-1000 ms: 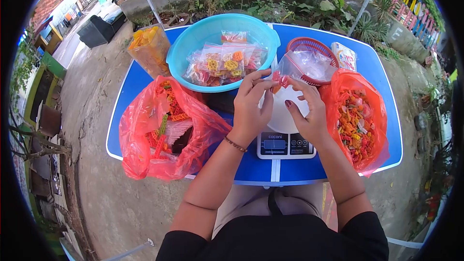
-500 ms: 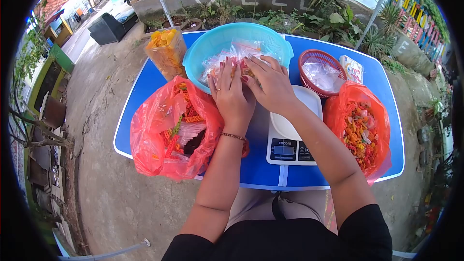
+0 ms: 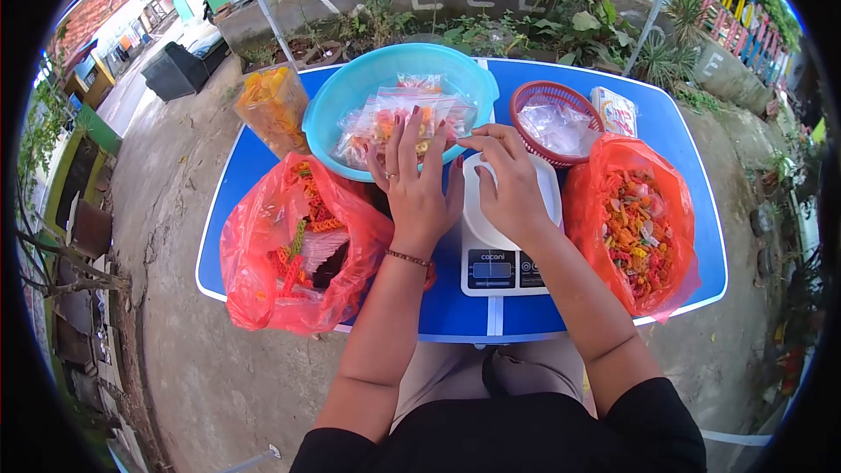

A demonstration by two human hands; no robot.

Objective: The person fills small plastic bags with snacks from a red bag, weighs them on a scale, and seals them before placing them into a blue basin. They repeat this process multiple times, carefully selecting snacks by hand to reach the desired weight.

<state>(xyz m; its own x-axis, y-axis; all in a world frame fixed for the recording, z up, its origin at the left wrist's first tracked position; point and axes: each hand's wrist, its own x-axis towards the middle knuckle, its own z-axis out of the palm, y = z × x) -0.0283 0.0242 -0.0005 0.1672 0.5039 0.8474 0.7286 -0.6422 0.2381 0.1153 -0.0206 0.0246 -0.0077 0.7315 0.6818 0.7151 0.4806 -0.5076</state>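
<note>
Blue desk (image 3: 438, 315), turquoise basin (image 3: 350, 88) on it; left hand (image 3: 416, 197) spread open, gripping nothing, right hand (image 3: 508, 180) half-curled near the basin's edge, its hold unclear; filled packets (image 3: 372, 127) inside the basin, best pressed, I'd say, lightly with flat fingers.

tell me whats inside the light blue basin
Clear packets of orange and reddish pieces lie heaped inside the light blue basin. The left hand hides some of them; whatever lies beneath is covered.
</note>
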